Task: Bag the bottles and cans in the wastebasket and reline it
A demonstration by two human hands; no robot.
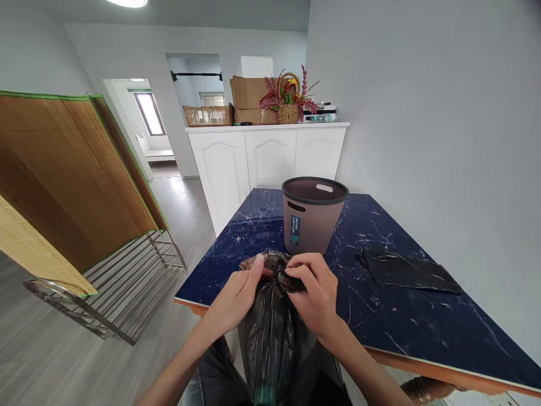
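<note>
The black bag point(267, 332) hangs below the grip, its gathered neck pinched tight by the left hand point(237, 294) and right hand point(315, 287); folds hide some fingertips. I can't make out the greenish patch point(265, 395) low on it. Just beyond the grip stands a bin point(315, 225); rightward lies flat black plastic point(412, 272).

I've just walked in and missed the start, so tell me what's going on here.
A person's left hand and right hand grip the gathered top of a black garbage bag, which hangs in front of the table. Something green shows through near its bottom; whether the top is knotted is hard to tell. A wastebasket stands upright on the table, and a flattened black bag lies to its right.
</note>
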